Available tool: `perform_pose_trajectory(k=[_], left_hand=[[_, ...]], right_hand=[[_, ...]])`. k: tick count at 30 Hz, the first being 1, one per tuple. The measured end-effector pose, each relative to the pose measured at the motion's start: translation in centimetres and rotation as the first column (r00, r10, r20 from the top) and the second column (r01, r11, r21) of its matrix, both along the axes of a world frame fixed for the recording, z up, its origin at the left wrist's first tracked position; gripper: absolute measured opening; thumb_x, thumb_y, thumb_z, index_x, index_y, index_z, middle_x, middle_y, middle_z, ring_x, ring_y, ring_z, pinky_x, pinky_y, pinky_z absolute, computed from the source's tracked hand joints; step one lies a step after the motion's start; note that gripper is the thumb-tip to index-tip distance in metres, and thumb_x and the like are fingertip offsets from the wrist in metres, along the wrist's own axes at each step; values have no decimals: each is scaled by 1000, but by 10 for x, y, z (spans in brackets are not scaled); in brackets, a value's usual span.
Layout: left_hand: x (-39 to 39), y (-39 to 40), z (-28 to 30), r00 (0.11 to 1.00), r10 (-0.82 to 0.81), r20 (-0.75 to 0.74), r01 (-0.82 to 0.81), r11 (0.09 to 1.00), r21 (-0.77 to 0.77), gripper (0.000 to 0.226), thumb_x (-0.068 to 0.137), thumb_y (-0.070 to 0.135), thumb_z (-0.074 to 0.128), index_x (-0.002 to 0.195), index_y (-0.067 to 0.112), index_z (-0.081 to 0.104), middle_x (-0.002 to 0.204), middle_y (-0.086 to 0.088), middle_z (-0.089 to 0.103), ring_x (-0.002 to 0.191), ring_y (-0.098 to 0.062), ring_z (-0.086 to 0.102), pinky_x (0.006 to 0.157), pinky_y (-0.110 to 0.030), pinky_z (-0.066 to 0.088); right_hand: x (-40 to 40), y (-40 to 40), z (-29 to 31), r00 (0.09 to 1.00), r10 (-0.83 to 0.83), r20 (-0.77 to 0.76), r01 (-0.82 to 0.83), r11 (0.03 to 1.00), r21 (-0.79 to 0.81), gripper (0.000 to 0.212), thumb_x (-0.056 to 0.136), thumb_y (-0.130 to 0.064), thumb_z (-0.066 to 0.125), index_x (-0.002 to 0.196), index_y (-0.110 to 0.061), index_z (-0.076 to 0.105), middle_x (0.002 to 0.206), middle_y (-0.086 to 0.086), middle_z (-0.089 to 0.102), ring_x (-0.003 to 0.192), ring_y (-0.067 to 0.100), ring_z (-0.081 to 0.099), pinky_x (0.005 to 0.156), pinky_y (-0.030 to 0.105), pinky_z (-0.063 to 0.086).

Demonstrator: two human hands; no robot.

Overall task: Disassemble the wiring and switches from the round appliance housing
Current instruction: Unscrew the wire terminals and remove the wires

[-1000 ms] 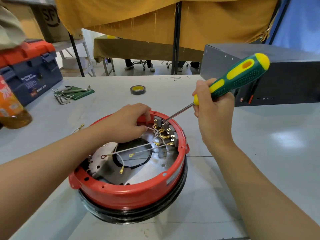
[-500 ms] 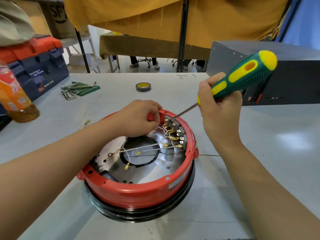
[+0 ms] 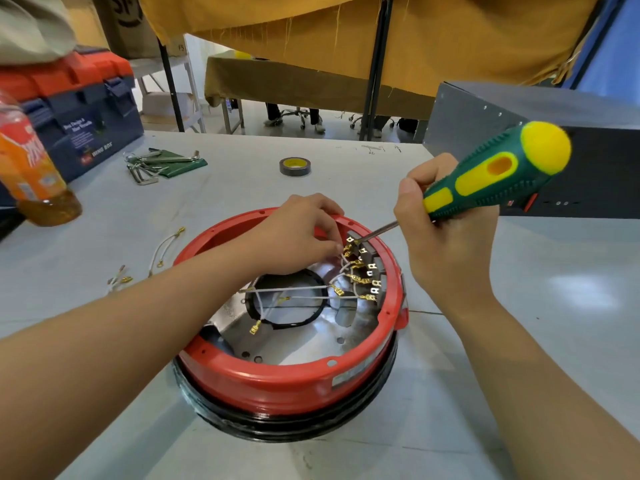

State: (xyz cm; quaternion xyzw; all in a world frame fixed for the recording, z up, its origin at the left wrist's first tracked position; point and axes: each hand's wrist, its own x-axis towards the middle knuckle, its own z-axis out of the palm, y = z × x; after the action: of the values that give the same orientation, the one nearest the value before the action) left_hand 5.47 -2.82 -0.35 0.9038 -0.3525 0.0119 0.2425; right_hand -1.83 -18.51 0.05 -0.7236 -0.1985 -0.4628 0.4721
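1. Red plastic is ringing the round housing (image 3: 287,379), which is sitting open side up on the grey table (image 3: 519,341) right in front of you, with a row of switches (image 3: 370,271) lining its far-right inner wall.
2. White wires (image 3: 298,289) with brass terminals (image 3: 360,280) are crossing the metal floor; several are looking plugged into the switches, while two loose ends are lying free near the central hole.
3. Your left hand (image 3: 294,233) is reaching over the rim, palm down, fingertips pinched at the topmost terminal; whether you are actually gripping the wire is hard to tell, since the fingers are hiding it.
4. Your right hand (image 3: 446,244) is closed around the green and yellow screwdriver (image 3: 485,178), wrist raised, the shaft slanting down so the tip is meeting that same top switch.
5. You are risking a slip here: the tip is working right beside your left fingertips, so a hard pry could jab them or bend the tab.
6. Pulling on the wire instead of the terminal could tear the crimp.
7. Freed leads (image 3: 162,251) are lying on the table to the left, with tape (image 3: 294,167) further back.
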Motion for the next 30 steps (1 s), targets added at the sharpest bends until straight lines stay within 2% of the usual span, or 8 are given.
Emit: perform_pose_trajectory(k=[6, 10, 15, 20, 25, 30], left_hand=[[1, -1, -4, 1000, 17, -26, -18, 999, -27, 12, 87, 26, 65, 78, 23, 72, 133, 7, 48, 121, -15, 38, 97, -29, 32], [1, -1, -5, 999, 22, -30, -22, 999, -23, 12, 87, 27, 64, 80, 22, 73, 134, 8, 47, 121, -14, 36, 94, -26, 28], [1, -1, -5, 999, 26, -30, -27, 999, -19, 13, 87, 27, 64, 80, 21, 73, 135, 8, 47, 123, -15, 35, 93, -26, 27], [2, -1, -5, 999, 26, -30, -27, 1000, -16, 13, 87, 27, 64, 81, 20, 73, 135, 7, 47, 123, -16, 36, 92, -27, 28], [2, -1, -5, 999, 28, -36, -29, 999, -17, 14, 87, 27, 64, 77, 21, 72, 134, 8, 46, 123, -15, 35, 96, -29, 29], [3, -1, -7, 998, 24, -58, -26, 999, -43, 15, 86, 27, 65, 74, 24, 71, 132, 10, 47, 123, -13, 35, 98, -32, 32]], right_hand=[[1, -1, 1, 1000, 20, -18, -20, 999, -32, 34, 86, 0, 53, 74, -31, 44, 65, -15, 47, 58, -2, 49, 61, 10, 36], [3, 0, 1, 998, 36, -61, -36, 999, -1, 26, 86, -12, 49, 66, -28, 44, 58, -16, 44, 55, -1, 46, 58, 10, 34], [6, 1, -1, 993, 47, -112, -35, 994, 107, 26, 85, -19, 47, 62, -8, 47, 54, -5, 39, 51, 5, 38, 52, 13, 32], [14, -5, -2, 979, 98, -176, -44, 958, 285, 30, 87, -10, 48, 57, -13, 43, 49, -14, 40, 48, 4, 37, 48, 14, 31], [17, -5, -4, 971, 110, -212, -27, 933, 358, 31, 85, -14, 48, 55, -18, 45, 48, -14, 42, 48, 3, 39, 48, 13, 31], [10, 3, -7, 983, 36, -178, -1, 981, 196, 31, 84, -26, 49, 56, -14, 42, 50, -5, 39, 47, 6, 38, 50, 17, 33]])
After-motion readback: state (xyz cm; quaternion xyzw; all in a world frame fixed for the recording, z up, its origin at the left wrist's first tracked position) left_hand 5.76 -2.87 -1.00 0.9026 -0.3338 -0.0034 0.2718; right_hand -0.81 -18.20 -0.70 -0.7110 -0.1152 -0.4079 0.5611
